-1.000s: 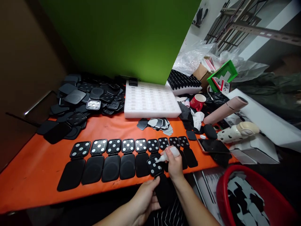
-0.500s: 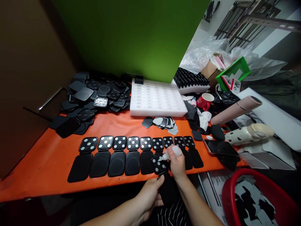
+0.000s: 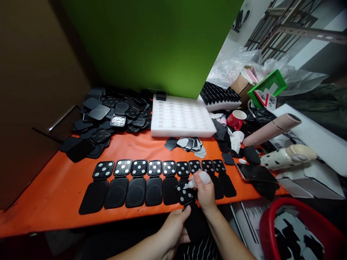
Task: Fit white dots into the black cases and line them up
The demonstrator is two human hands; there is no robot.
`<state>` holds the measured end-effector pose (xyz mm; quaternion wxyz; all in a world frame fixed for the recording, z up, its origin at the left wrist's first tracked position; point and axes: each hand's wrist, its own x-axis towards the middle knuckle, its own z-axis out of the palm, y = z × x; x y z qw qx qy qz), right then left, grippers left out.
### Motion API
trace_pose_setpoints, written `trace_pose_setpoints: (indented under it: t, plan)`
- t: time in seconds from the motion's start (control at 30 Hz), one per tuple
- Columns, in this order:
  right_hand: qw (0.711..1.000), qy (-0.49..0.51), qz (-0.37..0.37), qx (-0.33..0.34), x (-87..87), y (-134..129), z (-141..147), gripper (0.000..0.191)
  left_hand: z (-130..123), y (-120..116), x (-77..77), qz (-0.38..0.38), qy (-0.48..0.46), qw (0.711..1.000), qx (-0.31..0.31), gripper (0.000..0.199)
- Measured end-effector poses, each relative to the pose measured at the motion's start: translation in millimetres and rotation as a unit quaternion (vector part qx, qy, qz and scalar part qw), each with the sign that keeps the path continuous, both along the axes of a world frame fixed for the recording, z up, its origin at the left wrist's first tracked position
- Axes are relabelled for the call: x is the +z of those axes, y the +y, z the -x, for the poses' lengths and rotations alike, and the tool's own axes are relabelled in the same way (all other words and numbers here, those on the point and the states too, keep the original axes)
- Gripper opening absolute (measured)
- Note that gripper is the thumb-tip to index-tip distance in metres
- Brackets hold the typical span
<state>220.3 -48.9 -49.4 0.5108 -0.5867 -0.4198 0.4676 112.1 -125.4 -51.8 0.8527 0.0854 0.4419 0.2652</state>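
Observation:
My left hand (image 3: 176, 225) grips a hinged black plate (image 3: 194, 222) by its lower flap, just past the table's front edge. The plate's upper half carries several light round dots and overlaps the row on the table. In my right hand (image 3: 204, 191) is a small white squeeze bottle (image 3: 202, 178), its nozzle tilted down to the left. The nozzle tip is at one of the dots on the held plate. Behind and beside my hands lies a row of similar open plates (image 3: 139, 167), dotted halves away from me and plain flaps (image 3: 135, 192) toward me.
A heap of black plates (image 3: 99, 112) lies at the back left. A white foam tray (image 3: 183, 117) and a pile of thin grey sheets (image 3: 191, 143) sit behind the row. To the right are a red mug (image 3: 234, 121), a phone (image 3: 256, 172) and a red bin (image 3: 267, 231).
The whole view has shifted slightly downward. Both hands keep their holds, and the nozzle stays at the dots near the upper part of the held plate.

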Motion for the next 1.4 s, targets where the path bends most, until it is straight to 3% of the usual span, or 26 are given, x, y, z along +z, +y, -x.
trace_pose_setpoints:
  t: [0.67, 1.0, 1.2, 1.4]
  plan:
    - [0.997, -0.062, -0.039, -0.001, -2.3, -5.5, 0.2, 0.016, 1.2, 0.8, 3.2, 0.002, 0.008, 1.000, -0.002, 0.038]
    - [0.976, -0.197, -0.097, 0.016, 2.0, -7.9, -2.4, 0.013, 0.6, -0.9, -1.4, -0.001, 0.007, 1.000, -0.002, 0.041]
    - [0.991, -0.124, -0.025, -0.043, -1.5, -3.8, -4.8, 0.029, 1.5, -0.9, -4.4, 0.000, 0.015, 1.000, -0.009, 0.040]
    - [0.993, -0.117, -0.013, -0.017, -2.7, -4.1, -3.8, 0.029, 1.7, -0.1, -0.6, -0.003, 0.013, 1.000, -0.011, 0.039]
